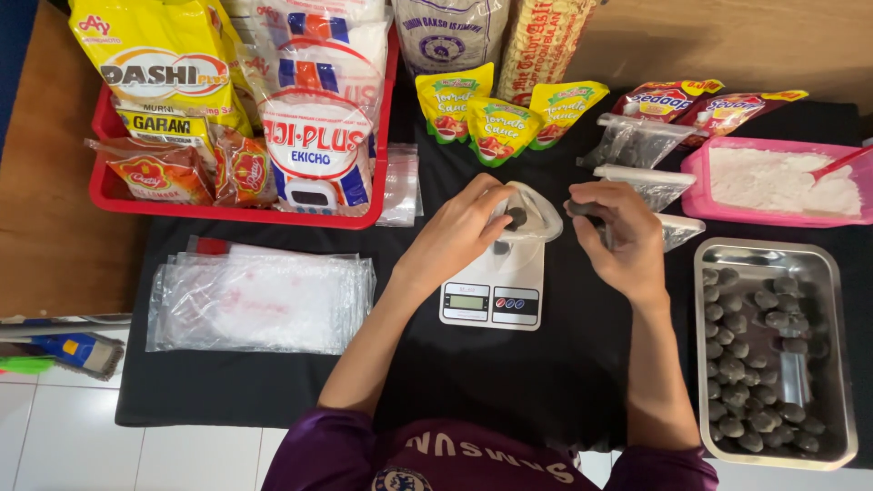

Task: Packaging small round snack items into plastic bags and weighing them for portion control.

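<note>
Looking down, we see a black cloth (509,382) spread over a wooden table (55,236), with white floor tiles (64,436) below its near edge. The cloth hangs a little past the table on our side.

In the middle sits a small white scale (496,286). On top of it is a clear bag (532,214) with its mouth open. Our left hand (464,227) pinches the bag's rim and holds it open, fingers curled, and a dark ball (516,218) shows inside. Our right hand (618,236) is just beside the bag, up off the cloth, fingers pressed together around some more dark balls (582,209). Both arms come in from the bottom edge and bend in toward the scale.

On the right is a metal tray (837,364) full of the same dark balls, close to the cloth's edge. Behind it is a pink tub (696,182) of white powder with a pink spoon (837,164) in it. Some filled clear bags (637,141) lie between the tub and our right hand.

On the left, a stack of flat empty bags (259,300) lies near the scale, with bare cloth between them. Behind the stack is a red basket (236,214) packed with seasoning packs. Yellow-green sauce pouches (496,123) and red snack packs (700,105) line the far side.

The most open room is the bare cloth right in front of us, between the scale and our body. A blue and green tool (64,350) lies off the cloth at the far left.
</note>
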